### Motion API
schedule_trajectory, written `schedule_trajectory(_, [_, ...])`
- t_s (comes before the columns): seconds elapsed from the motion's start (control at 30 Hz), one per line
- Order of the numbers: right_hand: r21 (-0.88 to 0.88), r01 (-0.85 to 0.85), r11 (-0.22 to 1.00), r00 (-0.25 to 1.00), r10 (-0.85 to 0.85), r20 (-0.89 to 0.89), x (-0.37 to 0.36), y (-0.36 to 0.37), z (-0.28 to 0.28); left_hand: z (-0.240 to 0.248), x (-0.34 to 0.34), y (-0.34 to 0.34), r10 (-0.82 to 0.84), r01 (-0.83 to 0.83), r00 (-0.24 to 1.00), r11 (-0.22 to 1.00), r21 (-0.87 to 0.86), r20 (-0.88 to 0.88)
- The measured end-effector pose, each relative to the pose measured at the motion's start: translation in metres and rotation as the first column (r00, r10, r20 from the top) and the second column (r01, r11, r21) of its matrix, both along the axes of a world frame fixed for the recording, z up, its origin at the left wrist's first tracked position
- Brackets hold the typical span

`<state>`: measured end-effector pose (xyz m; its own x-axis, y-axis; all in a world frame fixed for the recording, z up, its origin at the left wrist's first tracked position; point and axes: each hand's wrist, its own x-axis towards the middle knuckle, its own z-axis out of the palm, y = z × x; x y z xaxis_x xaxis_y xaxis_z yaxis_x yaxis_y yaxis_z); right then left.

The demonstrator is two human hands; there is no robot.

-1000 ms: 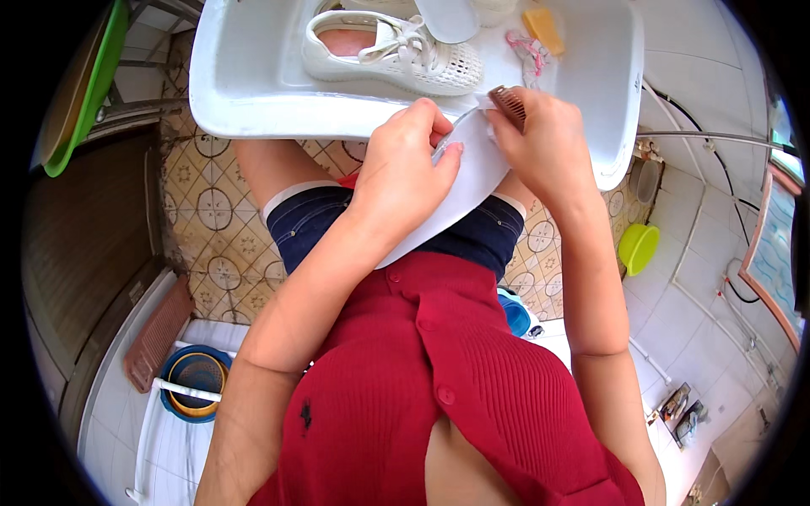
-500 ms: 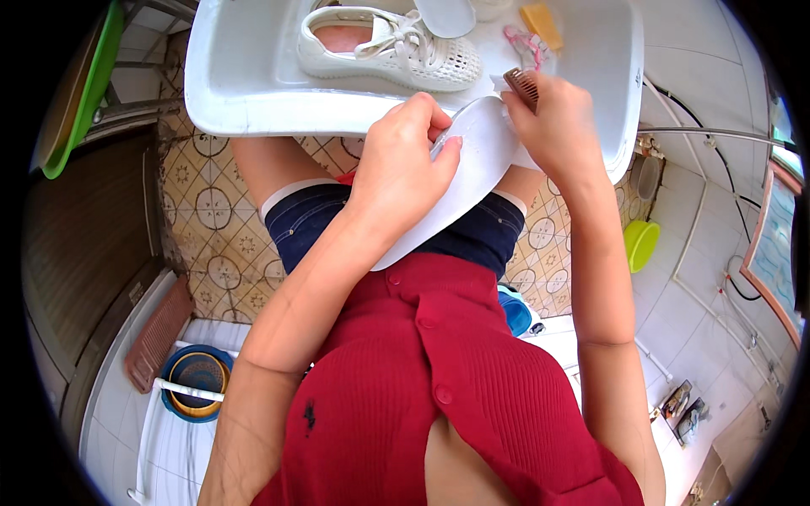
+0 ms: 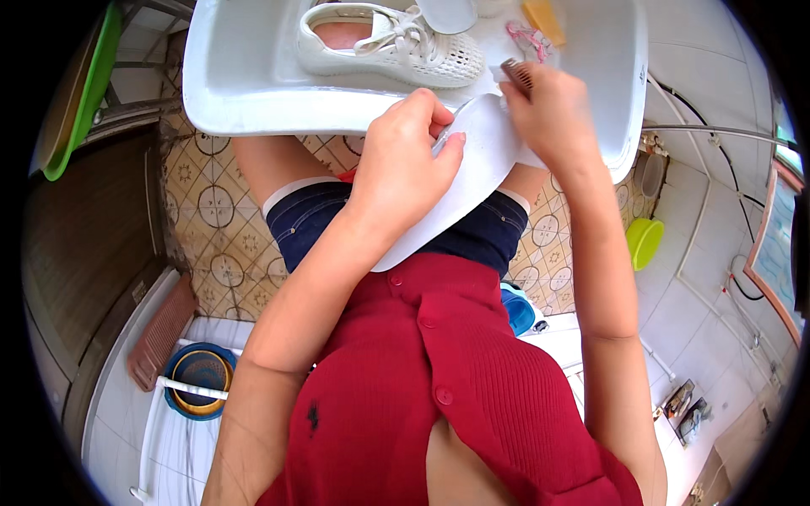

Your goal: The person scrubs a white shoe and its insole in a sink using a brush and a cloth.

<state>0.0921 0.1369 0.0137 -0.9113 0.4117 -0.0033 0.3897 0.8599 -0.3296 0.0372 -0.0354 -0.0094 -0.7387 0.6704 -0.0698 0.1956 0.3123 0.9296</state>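
My left hand (image 3: 405, 156) pinches the edge of a white shoe insole (image 3: 481, 152), thumb on its upper face. The insole slants from my lap up to the near rim of a white basin (image 3: 278, 124). In my right hand (image 3: 553, 114) is a small brown brush (image 3: 515, 78), gripped at the insole's far end; most of it is hidden by my fingers. Inside the basin lies a white lace-up sneaker (image 3: 392, 51) with a perforated toe. Another white insole-like piece (image 3: 447, 14) leans against the sneaker.
A yellow bar (image 3: 543, 22) and a pink stringy item (image 3: 529, 40) lie at the basin's right. A green-rimmed board (image 3: 89, 93) stands at the far left. Round blue and yellow basins (image 3: 200, 379) sit lower left; a lime-green basin (image 3: 644, 244) is by the right wall.
My right hand and the brush have shifted slightly up and to the left at the insole's far end. My left hand keeps its grip, almost unmoved.
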Motion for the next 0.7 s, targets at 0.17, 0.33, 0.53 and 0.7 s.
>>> schedule_trajectory(0.17, [-0.081,-0.128,0.989,0.992,0.128,0.002,-0.004,-0.032,0.017,-0.002,0.002,0.001,0.029,-0.03,0.999,0.998,0.047,0.014])
schedule_trajectory(0.33, [-0.093,-0.077,0.993,0.991,0.066,-0.12,-0.004,-0.016,0.019,-0.002,0.001,0.003,0.019,-0.02,0.999,0.999,0.042,0.043])
schedule_trajectory(0.53, [-0.036,0.004,0.999,1.0,-0.003,0.018,-0.007,-0.002,0.005,-0.001,0.001,0.003,0.017,-0.017,1.0,1.0,0.011,-0.004])
schedule_trajectory(0.7, [-0.04,-0.168,0.985,0.985,0.167,-0.045,0.003,-0.017,0.004,0.001,0.003,0.0,0.015,-0.015,1.0,0.999,0.028,-0.001])
